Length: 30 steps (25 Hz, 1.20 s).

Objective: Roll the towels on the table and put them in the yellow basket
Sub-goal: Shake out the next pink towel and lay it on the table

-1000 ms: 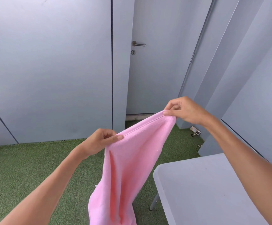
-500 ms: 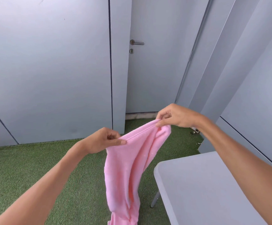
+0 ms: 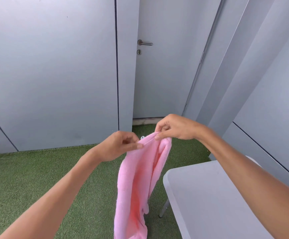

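Note:
A pink towel [image 3: 138,183] hangs in the air in front of me, left of the table, drooping in loose folds down past the bottom of the view. My left hand [image 3: 117,146] pinches its top edge on the left. My right hand [image 3: 173,127] pinches the same edge on the right, slightly higher. The two hands are close together, so the top edge is bunched between them. The yellow basket is not in view.
A grey table [image 3: 209,195] fills the lower right, its near-left corner and one metal leg [image 3: 164,207] showing. Green artificial turf [image 3: 36,178] covers the floor. Grey wall panels and a door with a lever handle [image 3: 144,43] stand behind.
My hands have come together, the right one dropping and moving left. The towel's top edge went from stretched out to bunched, and the cloth now hangs narrower.

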Tool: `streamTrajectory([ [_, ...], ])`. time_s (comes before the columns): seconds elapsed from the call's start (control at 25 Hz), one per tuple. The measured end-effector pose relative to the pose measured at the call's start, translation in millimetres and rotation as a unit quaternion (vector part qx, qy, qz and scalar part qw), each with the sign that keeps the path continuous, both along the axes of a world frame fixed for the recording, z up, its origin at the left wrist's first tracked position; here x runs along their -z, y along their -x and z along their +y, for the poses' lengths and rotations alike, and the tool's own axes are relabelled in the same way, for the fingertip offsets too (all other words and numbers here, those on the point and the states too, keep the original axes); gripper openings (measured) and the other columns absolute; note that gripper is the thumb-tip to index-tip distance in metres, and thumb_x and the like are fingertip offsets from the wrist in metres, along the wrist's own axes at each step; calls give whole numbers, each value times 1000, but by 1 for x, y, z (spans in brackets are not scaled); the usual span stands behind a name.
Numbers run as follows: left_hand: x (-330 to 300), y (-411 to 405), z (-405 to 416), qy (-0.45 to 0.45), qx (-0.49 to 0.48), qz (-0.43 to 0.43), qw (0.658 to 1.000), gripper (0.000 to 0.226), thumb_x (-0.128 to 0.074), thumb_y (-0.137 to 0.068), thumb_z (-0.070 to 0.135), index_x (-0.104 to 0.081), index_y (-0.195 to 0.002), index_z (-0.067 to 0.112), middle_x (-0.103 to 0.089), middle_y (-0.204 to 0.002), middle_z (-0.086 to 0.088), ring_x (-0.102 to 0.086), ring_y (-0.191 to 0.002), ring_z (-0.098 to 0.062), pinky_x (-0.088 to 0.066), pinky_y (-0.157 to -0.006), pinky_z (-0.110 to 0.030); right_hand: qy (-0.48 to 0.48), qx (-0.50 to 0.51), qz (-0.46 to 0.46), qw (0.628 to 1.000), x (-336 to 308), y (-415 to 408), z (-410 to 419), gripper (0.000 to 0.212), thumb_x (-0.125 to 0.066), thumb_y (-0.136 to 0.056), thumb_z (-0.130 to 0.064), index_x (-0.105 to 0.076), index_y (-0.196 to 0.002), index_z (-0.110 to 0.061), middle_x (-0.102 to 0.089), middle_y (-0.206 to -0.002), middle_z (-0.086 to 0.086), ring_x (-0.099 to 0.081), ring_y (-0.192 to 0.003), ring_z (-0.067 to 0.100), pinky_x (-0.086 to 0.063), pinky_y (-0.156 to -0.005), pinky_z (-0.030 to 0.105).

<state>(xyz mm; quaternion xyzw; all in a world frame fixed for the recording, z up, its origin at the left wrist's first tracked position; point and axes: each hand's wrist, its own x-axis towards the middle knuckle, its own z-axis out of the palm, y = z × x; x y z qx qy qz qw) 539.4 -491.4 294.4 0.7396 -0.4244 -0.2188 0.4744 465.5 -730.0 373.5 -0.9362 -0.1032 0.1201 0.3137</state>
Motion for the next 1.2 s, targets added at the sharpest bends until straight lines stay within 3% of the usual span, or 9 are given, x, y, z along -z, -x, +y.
streamTrajectory([
  [0.2,29,-13,39,-71,-74,-5,995,51,-71,-69,67,-71,-84,17,-67,-76,-15,-51,-67,-14,-41,-69,-33,-7,109,-56,992,3,10,-44,10,-73,-83,-27,-72,-83,-18,-64,-62,3,-52,-56,9,-38,-59,25],
  [0.32,6,-6,25,-29,-93,-38,994,33,-72,-78,48,-67,-74,16,-55,-61,-1,-40,-58,-11,-34,-58,-28,-8,67,-2,998,20,10,-24,15,-73,-82,-28,-71,-96,-26,-55,-56,0,-44,-53,13,-32,-59,29],
  [0.44,-16,14,-3,13,-31,-87,996,21,-71,-83,34,-68,-78,13,-50,-61,-2,-35,-56,-10,-29,-54,-24,-28,10,46,999,33,6,16,32,-73,-83,-29,-65,-114,-31,-45,-54,-2,-37,-53,12,-29,-53,26],
  [0.6,2,7,7,-32,-23,-88,995,25,-70,-81,39,-69,-83,14,-62,-72,-14,-44,-59,-11,-36,-58,-28,-9,11,6,1000,33,5,13,12,-73,-83,-30,-69,-84,-19,-48,-54,-3,-37,-52,11,-27,-55,28],
  [0.72,28,2,31,-105,-51,-70,991,27,-70,-78,45,-72,-81,18,-68,-70,-4,-51,-58,-6,-41,-59,-25,14,56,-9,998,38,13,-11,10,-72,-84,-27,-69,-82,-17,-47,-49,-9,-36,-47,7,-27,-51,24],
  [0.84,42,-3,39,-126,-91,-57,986,19,-71,-80,37,-73,-77,19,-66,-62,10,-51,-50,-1,-37,-52,-13,26,95,-2,995,51,16,-31,10,-73,-83,-26,-69,-81,-17,-48,-49,-8,-37,-47,7,-28,-51,21],
  [0.96,58,-8,17,-139,-148,-79,976,17,-72,-82,35,-71,-71,22,-64,-60,4,-47,-49,-5,-37,-50,-17,77,104,16,991,78,8,-50,7,-74,-82,-24,-71,-87,-21,-49,-49,-11,-39,-46,4,-32,-54,26],
  [1.08,83,-6,-32,-152,-214,-68,963,19,-70,-85,27,-68,-68,19,-64,-62,-2,-56,-60,-21,-44,-58,-29,209,161,39,964,114,-1,-98,41,-70,-84,-22,-62,-123,-21,-58,-69,-12,-60,-73,13,-45,-68,31],
  [1.2,109,-3,-87,-183,-260,-54,947,21,-68,-86,21,-66,-67,11,-58,-59,-1,-50,-60,-24,-35,-56,-29,307,234,69,920,152,-11,-171,31,-69,-84,-22,-67,-113,-15,-70,-99,1,-64,-97,27,-52,-82,37],
])
